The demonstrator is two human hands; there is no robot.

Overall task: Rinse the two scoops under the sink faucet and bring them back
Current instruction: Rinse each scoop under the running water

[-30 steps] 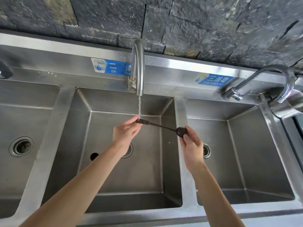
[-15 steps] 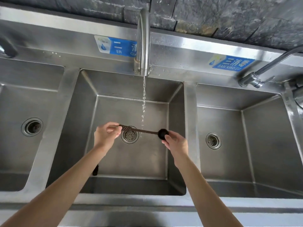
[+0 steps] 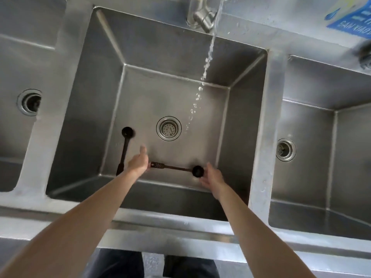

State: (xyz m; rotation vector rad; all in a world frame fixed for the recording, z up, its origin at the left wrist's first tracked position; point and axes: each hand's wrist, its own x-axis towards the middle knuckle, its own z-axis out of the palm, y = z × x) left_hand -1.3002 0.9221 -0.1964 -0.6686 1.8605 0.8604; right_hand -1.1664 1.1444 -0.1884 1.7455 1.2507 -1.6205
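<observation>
Two dark long-handled scoops are in the middle sink basin (image 3: 247, 121). One scoop (image 3: 124, 149) lies on the basin floor at the left, bowl toward the back wall. The other scoop (image 3: 174, 167) is held level, low over the floor near the front wall. My left hand (image 3: 138, 162) pinches its perforated handle end, thumb raised. My right hand (image 3: 212, 176) is beside the scoop's round bowl with fingers apart, touching its edge at most. Water falls from the faucet (image 3: 202, 15) in a broken stream, landing right of the drain (image 3: 169, 128), clear of both scoops.
Matching steel basins flank the middle one, the left basin (image 3: 12, 57) and the right basin (image 3: 341, 121), each with a drain. A steel front rim (image 3: 180, 223) runs across below my arms. A blue label (image 3: 353, 19) is stuck at the upper right.
The held scoop has dropped out of the water stream, down toward the basin floor and the front wall. My right hand has loosened from its bowl. The view has tilted down, showing the second scoop.
</observation>
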